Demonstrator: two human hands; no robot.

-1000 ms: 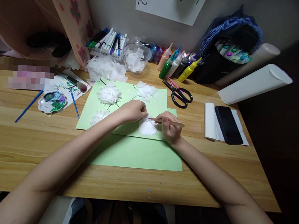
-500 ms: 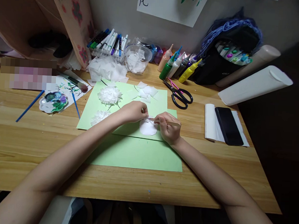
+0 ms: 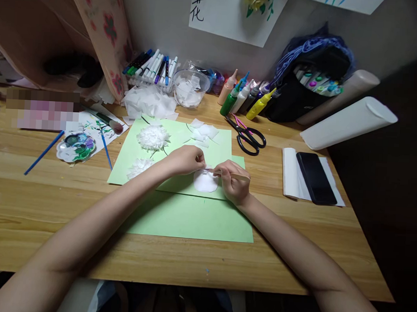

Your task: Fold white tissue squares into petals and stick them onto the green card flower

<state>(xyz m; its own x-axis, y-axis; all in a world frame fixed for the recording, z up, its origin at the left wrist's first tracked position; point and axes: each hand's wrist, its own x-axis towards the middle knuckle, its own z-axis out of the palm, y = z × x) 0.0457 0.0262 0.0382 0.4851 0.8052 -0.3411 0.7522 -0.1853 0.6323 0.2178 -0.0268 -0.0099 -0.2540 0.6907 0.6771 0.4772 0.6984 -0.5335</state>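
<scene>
A white paper disc (image 3: 205, 183) lies on the light green paper (image 3: 179, 184). My left hand (image 3: 187, 159) is closed in a pinch at the disc's upper edge; whatever its fingertips hold is too small to make out. From the right, my right hand (image 3: 235, 183) grips a flat wooden stick (image 3: 240, 177), its tip pointing at the left fingertips over the disc. Left of my hands sit two ruffled white paper flowers (image 3: 153, 137), one partly hidden by my left forearm. Loose white tissue squares (image 3: 203, 131) rest behind the hands.
Black-handled scissors (image 3: 247, 139) and several paint bottles (image 3: 244, 99) stand beyond my right hand. A clear bowl (image 3: 190, 90) of paper squares and a tissue pile (image 3: 148, 101) are at the back. Left is a paint palette (image 3: 76, 147); right, a phone (image 3: 316, 178) on tissues.
The head view has tilted up a little, so things on the table sit slightly lower in the picture. Both hands stay at the disc with nearly the same hold.
</scene>
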